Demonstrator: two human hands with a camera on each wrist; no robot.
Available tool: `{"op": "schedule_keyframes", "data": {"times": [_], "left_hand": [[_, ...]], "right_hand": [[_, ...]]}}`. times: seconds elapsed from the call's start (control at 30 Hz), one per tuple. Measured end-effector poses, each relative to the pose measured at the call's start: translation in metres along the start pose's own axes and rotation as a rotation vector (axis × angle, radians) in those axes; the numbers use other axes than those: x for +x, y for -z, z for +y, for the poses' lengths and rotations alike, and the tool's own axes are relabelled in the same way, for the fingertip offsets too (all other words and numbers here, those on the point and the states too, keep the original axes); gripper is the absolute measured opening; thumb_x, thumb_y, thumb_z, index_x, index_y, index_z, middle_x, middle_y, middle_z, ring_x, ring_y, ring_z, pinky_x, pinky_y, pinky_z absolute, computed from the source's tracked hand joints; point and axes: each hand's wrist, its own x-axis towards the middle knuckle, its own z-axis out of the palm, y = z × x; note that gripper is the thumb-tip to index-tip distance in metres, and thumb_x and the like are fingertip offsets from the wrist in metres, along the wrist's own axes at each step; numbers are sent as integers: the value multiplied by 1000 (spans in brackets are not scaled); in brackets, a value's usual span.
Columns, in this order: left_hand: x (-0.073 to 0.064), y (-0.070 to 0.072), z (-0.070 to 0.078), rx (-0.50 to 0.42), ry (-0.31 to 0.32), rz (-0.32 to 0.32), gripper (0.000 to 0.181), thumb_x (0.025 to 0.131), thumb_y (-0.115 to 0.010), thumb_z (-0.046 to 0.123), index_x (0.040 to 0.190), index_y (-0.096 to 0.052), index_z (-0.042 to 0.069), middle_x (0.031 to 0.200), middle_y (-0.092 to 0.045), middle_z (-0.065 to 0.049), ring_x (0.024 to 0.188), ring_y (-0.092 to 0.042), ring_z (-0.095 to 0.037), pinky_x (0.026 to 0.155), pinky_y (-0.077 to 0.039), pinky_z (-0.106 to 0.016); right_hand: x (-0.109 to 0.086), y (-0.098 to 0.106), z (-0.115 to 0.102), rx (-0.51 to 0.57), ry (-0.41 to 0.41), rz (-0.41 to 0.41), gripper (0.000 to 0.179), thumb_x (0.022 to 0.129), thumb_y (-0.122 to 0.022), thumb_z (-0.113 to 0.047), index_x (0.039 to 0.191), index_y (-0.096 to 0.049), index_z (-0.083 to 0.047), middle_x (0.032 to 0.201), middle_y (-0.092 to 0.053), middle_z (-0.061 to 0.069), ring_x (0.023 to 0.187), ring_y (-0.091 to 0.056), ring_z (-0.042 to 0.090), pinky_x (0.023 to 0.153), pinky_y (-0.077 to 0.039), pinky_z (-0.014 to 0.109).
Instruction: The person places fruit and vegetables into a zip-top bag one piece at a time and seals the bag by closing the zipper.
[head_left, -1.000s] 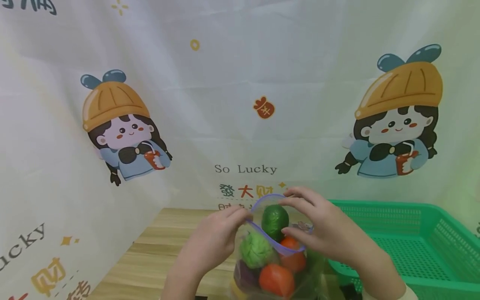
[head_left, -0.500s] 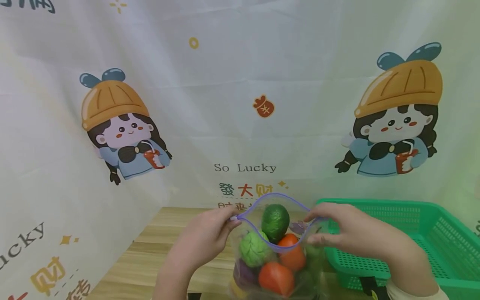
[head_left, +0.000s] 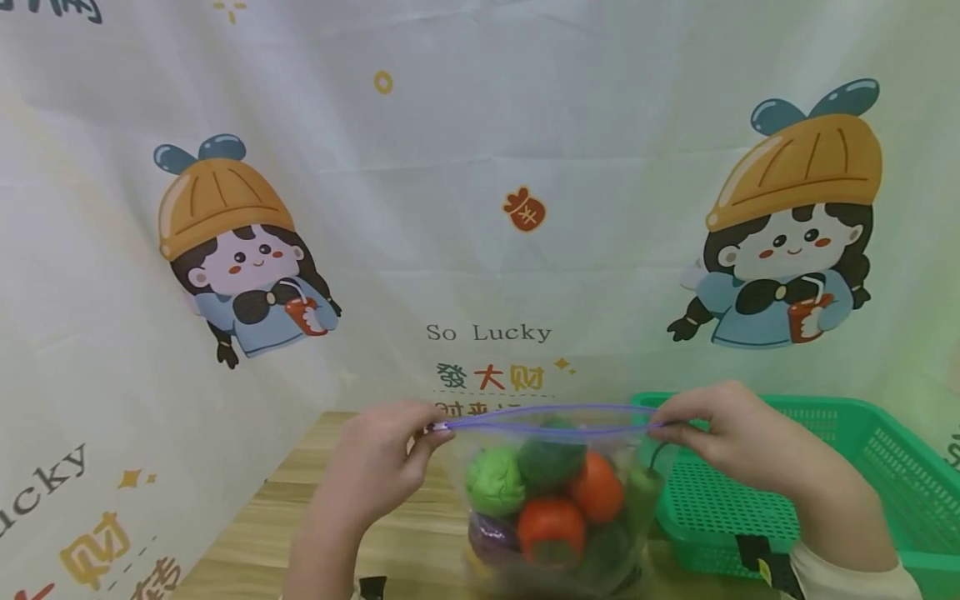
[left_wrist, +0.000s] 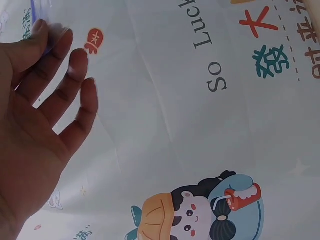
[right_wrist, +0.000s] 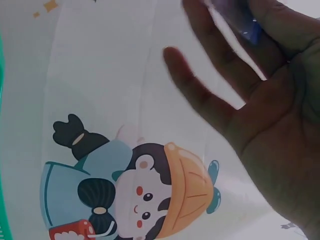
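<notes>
A clear zip bag with a purple zip edge stands upright on the wooden table, its mouth stretched into a narrow slit. Through the plastic show a green cabbage-like ball, two red tomatoes, a dark green vegetable behind the zip, a purple eggplant-like piece and a green pepper-like piece with a stem. My left hand pinches the left end of the zip at its white slider. My right hand pinches the right end between thumb and forefinger, its other fingers spread in the right wrist view.
A green plastic basket with a mesh floor stands at the right, behind my right forearm. The light wooden tabletop runs to the left. A pale printed cloth with cartoon figures hangs behind.
The bag's mouth went from round and wide to a narrow slit. My hands moved apart, the right hand shifting right to the zip's far corner, the left slightly left.
</notes>
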Motion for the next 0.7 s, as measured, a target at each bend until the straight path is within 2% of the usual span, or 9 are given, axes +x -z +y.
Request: {"op": "schedule_keyframes", "data": {"times": [0.17,0.27,0.37,0.47,0.57,0.63,0.7], "left_hand": [[2,2,3,-51,144,-181,6,97,-78,26,94,-76,21,85,-74,10,73,-58,-2,66,-52,-23],[2,5,1,-108,189,-213,3,99,-75,20,98,-78,19,87,-75,8,76,-61,-2,69,-56,-25],[0,7,-1,-127,199,-215,8,100,-73,15,102,-79,19,93,-78,7,81,-66,-3,74,-59,-28],[0,7,-1,-134,184,-207,10,102,-72,17,106,-79,22,98,-79,10,85,-68,-2,77,-61,-30],[2,7,2,-159,144,-182,10,102,-73,17,108,-78,23,101,-79,12,88,-69,-1,79,-62,-29],[2,8,4,-177,117,-165,11,101,-73,15,108,-77,23,101,-78,13,87,-68,-1,78,-61,-28],[2,10,7,-181,98,-152,12,100,-75,13,107,-77,22,100,-78,12,86,-68,0,77,-61,-27]], "right_hand": [[1,-2,1,-13,-110,-89,8,99,-76,-21,103,-82,-19,97,-79,-12,83,-67,0,68,-55,25],[0,-5,-7,-75,-135,-106,16,98,-77,-24,113,-80,-17,109,-79,-7,97,-73,11,79,-62,33],[2,-15,-29,-200,-107,-92,34,97,-79,-34,126,-74,-17,125,-75,1,113,-72,26,91,-62,47],[6,-33,-66,-340,-54,-35,47,96,-78,-46,136,-69,-23,142,-65,6,127,-65,33,105,-55,63],[17,-56,-102,-442,47,78,47,95,-77,-50,136,-68,-28,150,-61,5,135,-61,32,111,-44,77],[26,-72,-117,-490,129,166,47,93,-80,-48,133,-68,-26,146,-63,4,133,-62,29,111,-41,82],[37,-86,-125,-521,202,240,45,92,-82,-43,130,-69,-24,139,-68,2,128,-65,25,110,-43,81]]}}
